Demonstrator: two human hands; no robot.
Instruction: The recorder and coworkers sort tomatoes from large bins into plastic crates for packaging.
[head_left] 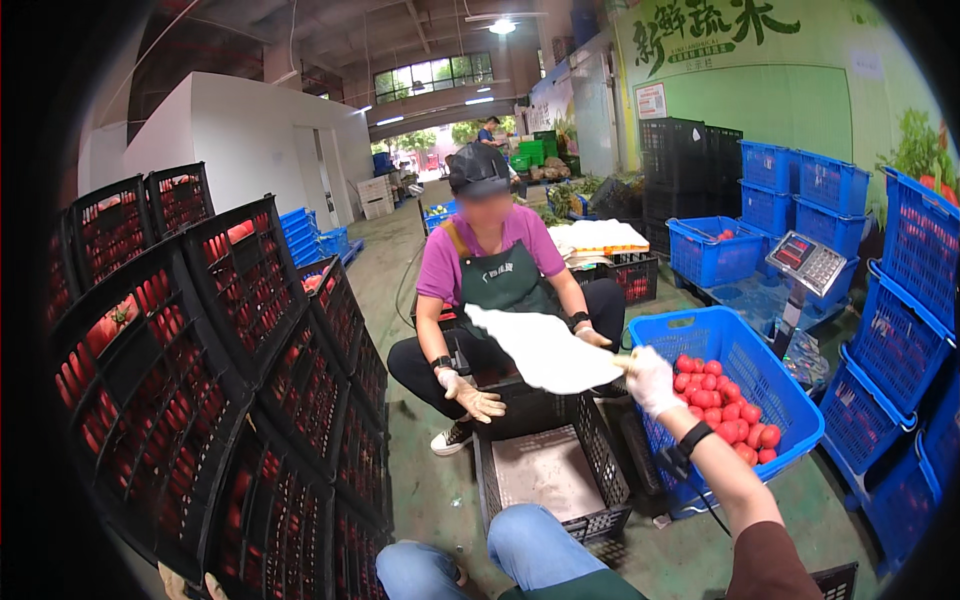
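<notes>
My right hand (650, 382), in a pale glove, is closed on the right corner of a thin white sheet (550, 352); whether it is paper, cloth or foam I cannot tell. The sheet hangs above a black plastic crate (610, 470), whose bottom looks pale and holds no produce. Beside it, below my right forearm, stands a blue basket (790, 385) partly filled with tomatoes (712, 400). At the lower left rim, gloved fingers of my left hand (190, 585) show, spread apart near the stacked black crates (270, 480); the rest of that hand is cut off.
A person in a dark apron (500, 275) sits opposite, one gloved hand (472, 396) spread above the crate's far edge. Filled black crates tower on the left. Stacked blue baskets (900, 330) line the right, near a scale (806, 263). A dark cable runs by my right wrist.
</notes>
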